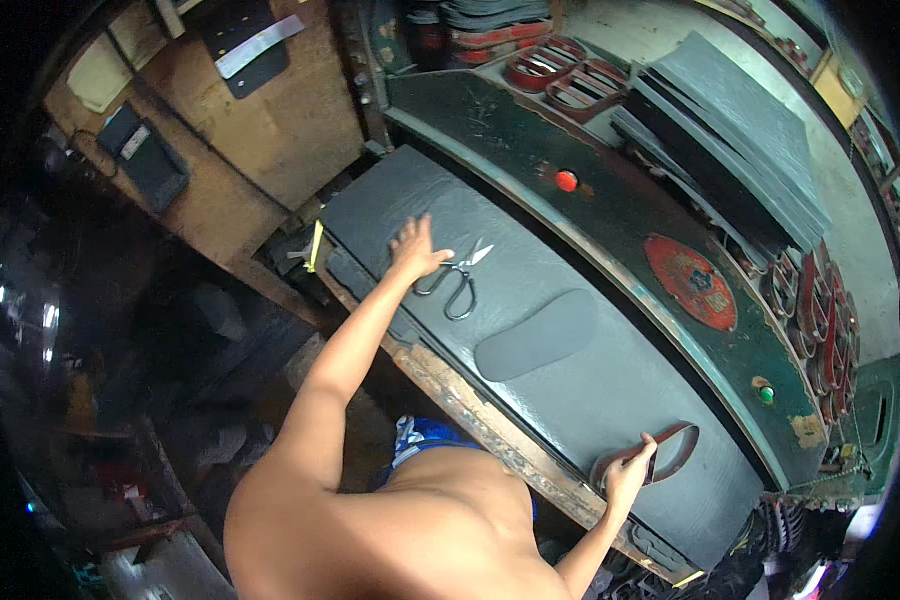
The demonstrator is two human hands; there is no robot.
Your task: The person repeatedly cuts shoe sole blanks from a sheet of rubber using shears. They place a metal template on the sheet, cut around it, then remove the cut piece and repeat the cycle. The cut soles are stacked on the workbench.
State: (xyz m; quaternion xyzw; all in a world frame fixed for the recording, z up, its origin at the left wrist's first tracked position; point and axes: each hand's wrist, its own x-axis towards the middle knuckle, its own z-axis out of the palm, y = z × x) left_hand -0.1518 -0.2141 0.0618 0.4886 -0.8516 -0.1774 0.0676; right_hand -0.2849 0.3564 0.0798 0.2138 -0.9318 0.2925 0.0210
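The left hand (pixel 418 250) lay on a big dark grey sheet (pixel 610 390) with its fingers spread out, and its thumb was right by the black-handled scissors (pixel 460 267), maybe touching them, but it was hard to tell. The right hand (pixel 627 480) pinched the thin wall of a red-brown, ring-like cutting die (pixel 682 464) between its fingers and thumb, near the sheet's right end. 1 grey sole-shaped piece (pixel 538 335) lay flat between the 2 hands, and past the sheet was a dark green machine (pixel 470 115) with 1 red button (pixel 567 181).
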